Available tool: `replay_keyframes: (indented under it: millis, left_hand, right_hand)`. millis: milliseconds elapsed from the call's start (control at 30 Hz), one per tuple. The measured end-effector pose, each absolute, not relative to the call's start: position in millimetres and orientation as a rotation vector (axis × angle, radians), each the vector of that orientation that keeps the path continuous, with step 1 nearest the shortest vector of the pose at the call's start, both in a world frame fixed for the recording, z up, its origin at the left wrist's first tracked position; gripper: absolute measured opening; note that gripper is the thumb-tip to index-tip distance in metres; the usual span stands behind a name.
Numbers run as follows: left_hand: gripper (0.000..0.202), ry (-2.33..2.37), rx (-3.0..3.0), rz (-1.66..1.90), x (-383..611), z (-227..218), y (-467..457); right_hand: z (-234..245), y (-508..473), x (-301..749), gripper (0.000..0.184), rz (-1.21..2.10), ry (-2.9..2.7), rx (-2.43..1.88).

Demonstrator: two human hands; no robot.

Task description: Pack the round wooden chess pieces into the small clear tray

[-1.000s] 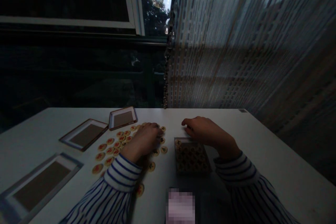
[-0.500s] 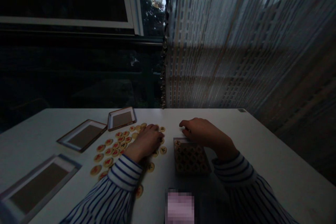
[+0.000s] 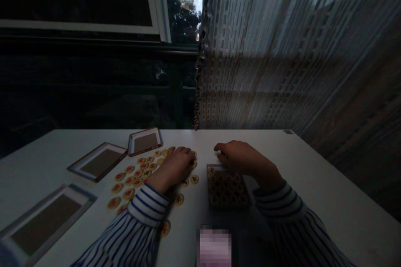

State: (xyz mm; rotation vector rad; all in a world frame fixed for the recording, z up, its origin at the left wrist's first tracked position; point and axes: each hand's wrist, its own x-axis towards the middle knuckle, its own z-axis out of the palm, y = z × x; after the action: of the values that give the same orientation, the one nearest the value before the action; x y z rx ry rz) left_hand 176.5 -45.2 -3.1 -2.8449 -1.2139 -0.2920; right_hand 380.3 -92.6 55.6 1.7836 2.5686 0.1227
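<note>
My left hand [image 3: 175,166] is palm down over a spread of round Chinese chess pieces [image 3: 128,193], its fingers apart and bent toward the tabletop. The pieces are pale discs with red or dark characters; those beneath the palm are hidden. One dark-marked Chinese chess piece [image 3: 194,179] lies just right of that hand. Beyond the far right corner of a box [image 3: 249,200] I hold my right hand [image 3: 239,155], fingers loosely stretched to the left and nothing visible in them. Rows of Chinese chess pieces [image 3: 230,188] sit in the box, with one at its far left corner.
Three shallow trays or lids with brown bottoms stand on the left of the white table [image 3: 313,183]: a near tray [image 3: 67,187], a middle tray [image 3: 120,147] and a far tray [image 3: 158,130]. A bead curtain [image 3: 250,71] hangs behind. A pixelated patch covers the bottom centre.
My left hand has shifted slightly, its fingers now nearer the dark-marked pieces at the far right of the spread. My right hand and the box stay in place.
</note>
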Motion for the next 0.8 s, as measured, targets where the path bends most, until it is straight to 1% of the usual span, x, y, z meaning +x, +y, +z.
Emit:
replay_keyframes:
  millis: [367,600,800]
  left_hand:
    - [0.022,-1.358,-2.924,-0.563,184.5,16.6,-51.7]
    - [0.02,-1.488,-3.112,-0.957,193.8,27.3,-63.9]
    - [0.02,-1.48,-3.203,-1.145,199.4,24.8,-65.8]
  right_hand:
    - [60.2,-92.8,384.2,0.03,0.095,2.551,1.863]
    - [66.6,-95.1,385.8,0.029,-0.109,2.664,1.861]
    - [64.9,-94.4,386.0,0.029,-0.227,2.773,1.827]
